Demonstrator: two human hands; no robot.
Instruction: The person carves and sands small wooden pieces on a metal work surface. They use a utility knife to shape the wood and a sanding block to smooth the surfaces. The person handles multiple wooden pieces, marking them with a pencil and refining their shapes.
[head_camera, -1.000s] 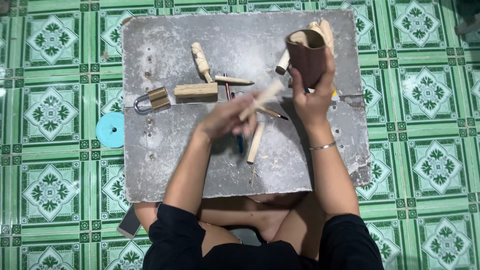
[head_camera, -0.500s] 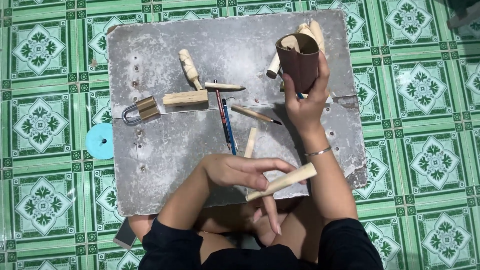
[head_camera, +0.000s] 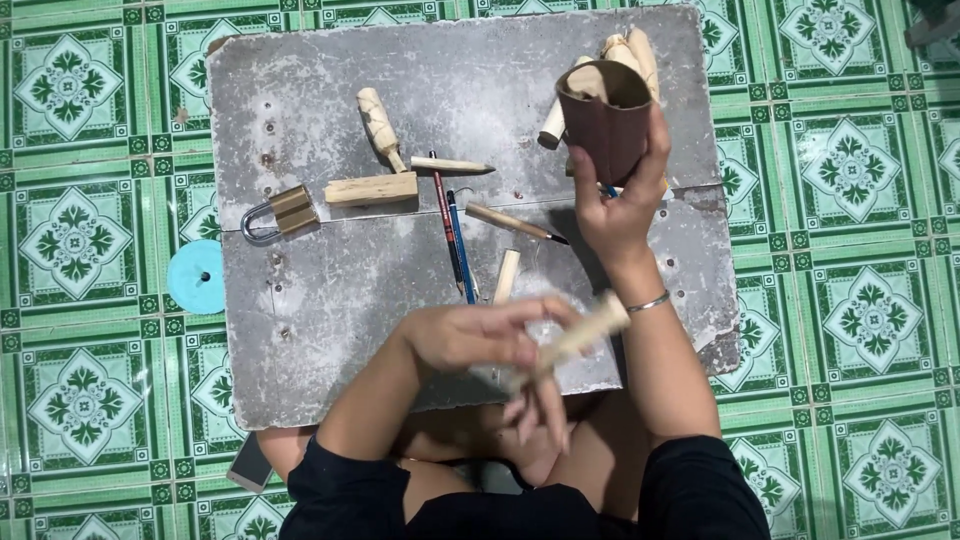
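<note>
My left hand (head_camera: 490, 340) grips a pale wooden peg (head_camera: 580, 335) over the near edge of the grey slab (head_camera: 330, 310), the peg pointing up and right. My right hand (head_camera: 615, 205) holds up a brown sheet of sandpaper (head_camera: 605, 120) curled into a tube, over the slab's far right part. A silver bracelet (head_camera: 648, 302) circles that wrist. Just beyond my left hand lie another short peg (head_camera: 506, 276), a red pencil (head_camera: 447, 225) and a blue pen (head_camera: 462, 245).
Carved wooden pieces (head_camera: 372, 190) and a brass padlock (head_camera: 280, 214) lie on the slab's left half, more pegs (head_camera: 632, 48) behind the sandpaper. A light blue disc (head_camera: 196, 276) rests on the green patterned floor tiles. A phone (head_camera: 247, 462) lies by my knee.
My left hand picked a wooden peg off the middle of the slab and drew it back toward my body. The right hand kept the sandpaper tube raised in the same place.
</note>
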